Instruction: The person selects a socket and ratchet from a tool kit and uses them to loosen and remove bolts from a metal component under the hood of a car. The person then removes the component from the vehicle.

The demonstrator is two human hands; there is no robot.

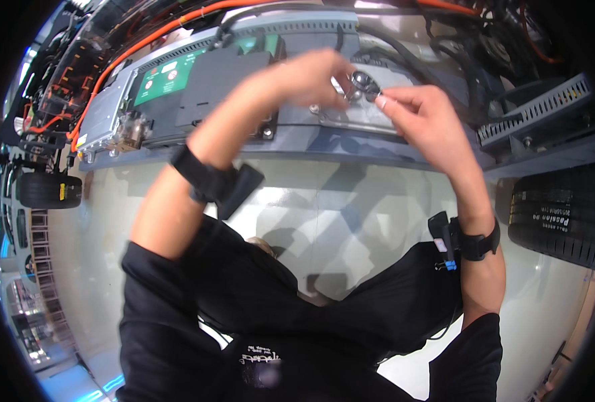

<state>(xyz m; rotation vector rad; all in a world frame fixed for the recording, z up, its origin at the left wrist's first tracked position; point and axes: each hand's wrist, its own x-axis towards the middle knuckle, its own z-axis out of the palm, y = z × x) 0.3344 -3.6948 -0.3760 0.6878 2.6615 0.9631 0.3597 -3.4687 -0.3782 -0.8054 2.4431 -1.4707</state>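
**Both hands on a small dark round part at the grey housing**

We're on a small dark round part (364,85), shiny, sitting at the top edge of the grey metal housing (290,130), toward its right end. Can't tell exactly what kind of part it is, too small and partly covered.

Our left hand (311,79) comes in from the left, fingers curled over the part's left side, touching it. Whether it's actually pinching it we can't tell, fingertips are hidden. Our right hand (421,114) is closed in a pinch, thumb and forefinger tips pressed right at the part's lower right edge.

Both wrists carry black bands: left wrist strap (207,177) w/ a black block on it, right wrist strap (475,244) w/ a small clipped unit and a blue tab.

Moving outward: a black cover plate (220,84) sits on the housing's left-centre, and a green label (166,79) near the housing's upper left corner. An orange cable (146,41) runs along the housing's upper left edge. Black cable bundles (471,60) hang past the right end. A grey slotted duct (535,107) lies off to the right, a tyre (555,218) below it. Another tyre (49,189) far left. Pale glossy floor (351,201) under everything.
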